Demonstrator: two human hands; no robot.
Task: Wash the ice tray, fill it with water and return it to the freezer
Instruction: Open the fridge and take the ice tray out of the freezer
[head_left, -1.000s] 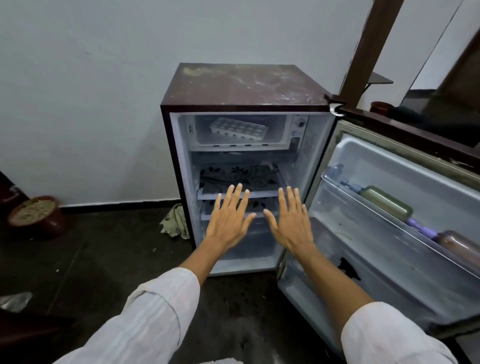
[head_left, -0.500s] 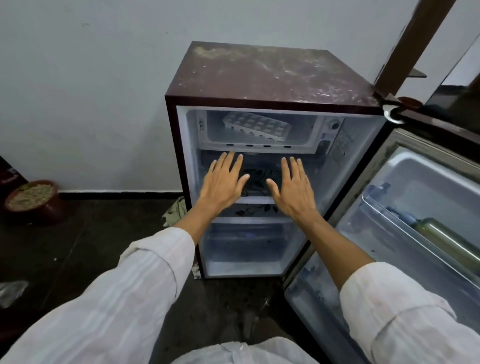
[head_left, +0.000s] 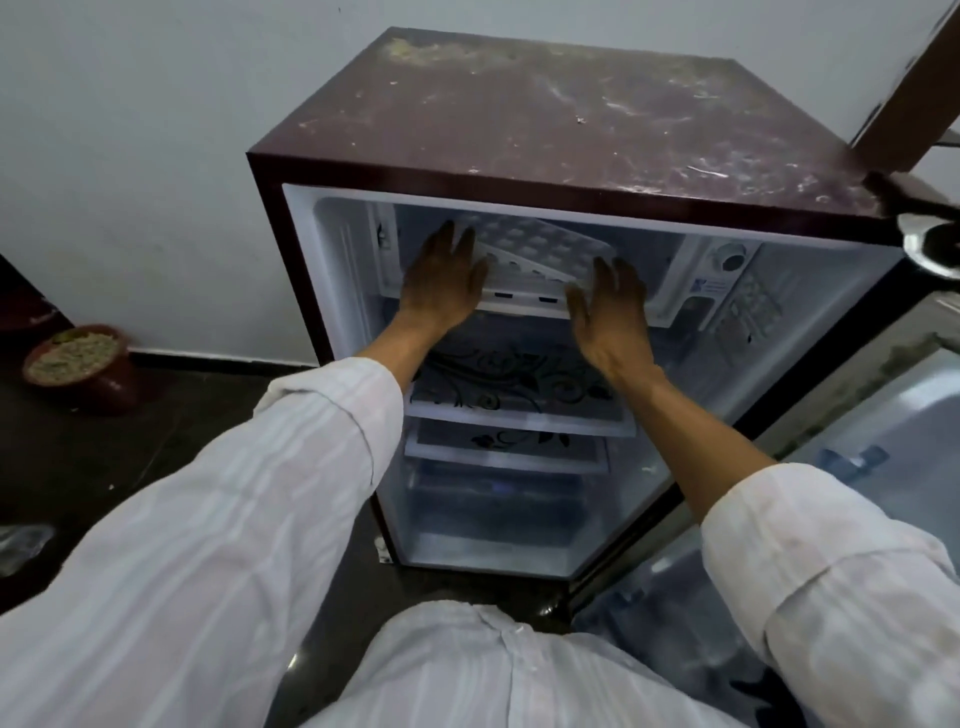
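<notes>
A pale wall and a dark floor form the background. A small maroon refrigerator stands against the wall, its top scuffed and dusty. Its door is swung open to the right. The freezer compartment occupies the top of the cabinet, and two floral-patterned shelves sit below it.

The white ice tray lies inside the freezer compartment, set at an angle to the compartment's front edge.

The left hand is at the tray's left end, with fingers straight and slightly spread. The right hand is at the compartment's front edge, near the tray's right end, fingers also straight. Neither hand grips anything, and contact with the tray cannot be confirmed.

A brown pot of pale grain rests on the floor by the wall, well left of the refrigerator.
</notes>
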